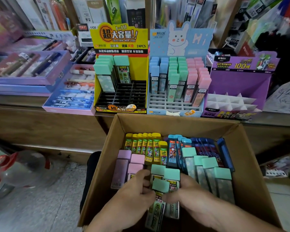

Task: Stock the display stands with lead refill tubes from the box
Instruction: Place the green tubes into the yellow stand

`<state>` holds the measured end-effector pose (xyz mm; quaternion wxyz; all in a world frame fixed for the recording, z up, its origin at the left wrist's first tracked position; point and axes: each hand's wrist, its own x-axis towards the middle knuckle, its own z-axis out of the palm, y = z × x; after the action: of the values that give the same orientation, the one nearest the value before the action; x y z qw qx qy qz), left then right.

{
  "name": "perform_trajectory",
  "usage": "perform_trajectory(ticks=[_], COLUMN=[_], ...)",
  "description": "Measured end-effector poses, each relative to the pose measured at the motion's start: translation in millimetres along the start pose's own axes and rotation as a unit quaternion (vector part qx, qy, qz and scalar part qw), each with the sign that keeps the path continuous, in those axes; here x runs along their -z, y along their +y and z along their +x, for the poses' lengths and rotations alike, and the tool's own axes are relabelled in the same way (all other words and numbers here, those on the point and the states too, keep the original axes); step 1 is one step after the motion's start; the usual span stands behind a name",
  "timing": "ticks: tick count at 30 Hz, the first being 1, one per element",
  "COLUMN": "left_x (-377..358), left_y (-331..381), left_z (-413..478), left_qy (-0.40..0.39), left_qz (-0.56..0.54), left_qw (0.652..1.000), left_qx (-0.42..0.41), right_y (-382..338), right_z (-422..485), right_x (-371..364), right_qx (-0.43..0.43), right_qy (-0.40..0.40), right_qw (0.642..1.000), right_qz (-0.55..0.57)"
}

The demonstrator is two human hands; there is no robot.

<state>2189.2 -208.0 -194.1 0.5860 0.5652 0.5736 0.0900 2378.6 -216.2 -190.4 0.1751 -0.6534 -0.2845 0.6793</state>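
Head view: a small bunch of mint-capped lead refill tubes (160, 185) is gripped between the left hand (136, 193) and the right hand (189, 195), fingers curled round it, at 6 o'clock inside the cardboard box (253, 168). Beyond the box, a partly filled yellow display stand (120, 37) is seen at 12 o'clock, a blue stand (179, 41) at 1 o'clock and a purple stand (239, 81) at 2 o'clock.

I face a wooden shop counter (45, 126), packaged stationery (97, 12) crowding the shelves (223, 27) behind it, pale tiled floor (40, 208) at my lower left.
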Motion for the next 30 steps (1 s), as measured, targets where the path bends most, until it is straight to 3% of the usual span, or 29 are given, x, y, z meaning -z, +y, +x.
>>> perform_trajectory(ticks=[11, 22, 26, 30], left_x=[3.5, 7.4, 15.7, 30.4], left_y=[6.1, 23.7, 24.2, 22.6], left_z=[-5.2, -11.4, -12.0, -15.0], left_qy=[0.035, -0.049, -0.043, 0.013], left_qz=[0.013, -0.161, -0.225, -0.243], left_qw=[0.999, 0.984, 0.971, 0.966], left_qx=[-0.030, -0.053, -0.062, -0.084], right_y=[-6.1, -32.1, -47.3, -69.6], right_z=[-9.4, -26.5, -29.4, -30.8], right_x=[6.0, 6.1, 2.5, 4.1], right_qx=[0.038, 0.104, 0.123, 0.157], right_qy=[-0.020, -0.104, -0.117, -0.085], right_qw=[0.997, 0.980, 0.968, 0.958], right_qz=[0.057, 0.133, 0.186, 0.225])
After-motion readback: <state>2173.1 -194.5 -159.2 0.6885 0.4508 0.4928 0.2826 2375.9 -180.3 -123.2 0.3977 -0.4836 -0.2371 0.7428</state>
